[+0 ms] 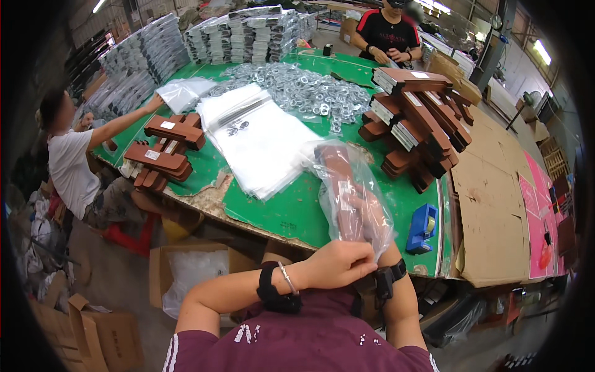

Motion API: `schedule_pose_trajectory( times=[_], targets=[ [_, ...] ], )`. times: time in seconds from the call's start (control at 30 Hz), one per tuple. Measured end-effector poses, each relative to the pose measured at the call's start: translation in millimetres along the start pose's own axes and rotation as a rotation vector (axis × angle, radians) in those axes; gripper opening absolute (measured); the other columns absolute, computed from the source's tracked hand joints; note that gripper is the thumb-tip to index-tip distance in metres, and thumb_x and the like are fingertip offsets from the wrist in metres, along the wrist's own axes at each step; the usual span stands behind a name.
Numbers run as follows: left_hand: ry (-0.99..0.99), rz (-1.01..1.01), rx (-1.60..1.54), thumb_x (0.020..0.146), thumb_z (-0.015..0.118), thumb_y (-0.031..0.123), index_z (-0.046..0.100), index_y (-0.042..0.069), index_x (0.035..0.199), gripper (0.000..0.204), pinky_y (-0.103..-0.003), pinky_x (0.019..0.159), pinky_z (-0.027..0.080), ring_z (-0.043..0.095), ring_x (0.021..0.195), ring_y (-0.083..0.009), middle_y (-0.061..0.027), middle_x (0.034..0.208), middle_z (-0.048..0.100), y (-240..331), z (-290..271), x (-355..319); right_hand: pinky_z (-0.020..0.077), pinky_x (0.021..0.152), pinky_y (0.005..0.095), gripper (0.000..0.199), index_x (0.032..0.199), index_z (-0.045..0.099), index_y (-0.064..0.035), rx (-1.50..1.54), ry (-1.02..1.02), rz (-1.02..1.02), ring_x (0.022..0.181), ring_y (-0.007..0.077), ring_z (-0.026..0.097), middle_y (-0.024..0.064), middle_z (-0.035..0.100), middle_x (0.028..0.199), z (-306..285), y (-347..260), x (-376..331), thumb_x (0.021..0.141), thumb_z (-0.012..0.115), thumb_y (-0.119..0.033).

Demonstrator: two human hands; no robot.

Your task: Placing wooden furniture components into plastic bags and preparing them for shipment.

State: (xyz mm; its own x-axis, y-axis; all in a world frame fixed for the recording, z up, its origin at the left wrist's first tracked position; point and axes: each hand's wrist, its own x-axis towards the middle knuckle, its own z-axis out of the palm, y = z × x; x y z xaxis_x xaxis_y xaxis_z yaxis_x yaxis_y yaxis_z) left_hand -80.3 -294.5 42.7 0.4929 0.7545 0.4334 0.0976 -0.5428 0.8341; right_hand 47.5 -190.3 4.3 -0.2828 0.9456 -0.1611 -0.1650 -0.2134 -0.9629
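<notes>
A clear plastic bag [385, 229] surrounds a reddish-brown bar-shaped part [336, 164] with a white label, in front of me at the table's near edge. My left hand [348, 260] is closed, pinching the bag's open end near my right wrist. Through the film I see my right hand [369, 214] inside the bag, with its fingers against the brown part and seemingly closed round it. Just left of the bag lies a broad stack of flat clear bags [260, 152].
Brown parts are stacked crosswise at left [162, 155] and right [415, 118]. Small clear packets with rings [297, 90] are heaped behind. A blue tape dispenser [423, 228] stands near the right edge. One co-worker [68, 155] reaches in from the left; another [387, 37] stands opposite.
</notes>
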Motion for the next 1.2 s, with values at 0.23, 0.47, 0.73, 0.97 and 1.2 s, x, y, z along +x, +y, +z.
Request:
schedule_pose_trajectory(
  times=[0.23, 0.47, 0.73, 0.97, 1.2],
  targets=[
    [-0.039, 0.185, 0.58, 0.083, 0.065, 0.015, 0.058, 0.007, 0.079, 0.011, -0.036, 0.053, 0.045, 0.057, 0.06, -0.0271, -0.0094, 0.067, 0.053, -5.8, -8.5, -28.7, 0.0526, 0.072, 0.028, 0.058, 0.127, 0.044, 0.0077, 0.089, 0.154, -0.091, 0.087, 0.0202, 0.062, 0.0149, 0.061, 0.105, -1.9, 6.3, 9.3, 0.079, 0.069, -0.012],
    [0.272, -0.045, 0.398, 0.078, 0.072, 0.015, 0.058, 0.005, 0.083, 0.019, -0.032, 0.059, 0.045, 0.055, 0.069, -0.0235, -0.0073, 0.082, 0.054, -17.8, -30.7, -56.1, 0.0501, 0.077, 0.0285, 0.055, 0.128, 0.046, 0.005, 0.241, 0.097, -0.109, 0.092, 0.0191, 0.061, 0.0145, 0.06, 0.108, -29.9, 48.7, 39.9, 0.081, 0.065, -0.014],
    [0.14, -0.14, 0.301, 0.083, 0.068, 0.014, 0.053, 0.005, 0.079, 0.018, -0.03, 0.055, 0.045, 0.055, 0.061, -0.0223, -0.006, 0.068, 0.052, -13.7, -23.9, -60.2, 0.0506, 0.076, 0.0287, 0.037, 0.122, 0.052, 0.0016, 0.558, -0.121, -0.04, 0.091, 0.0158, 0.061, 0.0089, 0.061, 0.106, 6.4, 14.8, 18.6, 0.088, 0.057, -0.013],
    [-0.203, 0.278, 0.468, 0.088, 0.06, 0.017, 0.048, 0.006, 0.077, 0.02, -0.033, 0.048, 0.043, 0.051, 0.05, -0.025, -0.0076, 0.06, 0.044, 21.7, -17.2, -43.1, 0.0498, 0.079, 0.032, 0.062, 0.132, 0.035, 0.004, -0.049, 0.227, -0.171, 0.091, 0.021, 0.059, 0.0158, 0.056, 0.109, 19.3, 5.7, 20.2, 0.082, 0.066, -0.015],
    [-0.604, 0.174, 0.343, 0.087, 0.055, 0.02, 0.049, 0.004, 0.084, 0.017, -0.041, 0.058, 0.047, 0.061, 0.069, -0.0314, -0.0128, 0.071, 0.057, -7.9, 15.9, -33.5, 0.0469, 0.084, 0.0324, 0.067, 0.13, 0.037, 0.0055, -0.231, 0.097, -0.096, 0.098, 0.0213, 0.056, 0.0166, 0.054, 0.112, -7.6, 23.5, 26.3, 0.077, 0.07, -0.019]
  ],
)
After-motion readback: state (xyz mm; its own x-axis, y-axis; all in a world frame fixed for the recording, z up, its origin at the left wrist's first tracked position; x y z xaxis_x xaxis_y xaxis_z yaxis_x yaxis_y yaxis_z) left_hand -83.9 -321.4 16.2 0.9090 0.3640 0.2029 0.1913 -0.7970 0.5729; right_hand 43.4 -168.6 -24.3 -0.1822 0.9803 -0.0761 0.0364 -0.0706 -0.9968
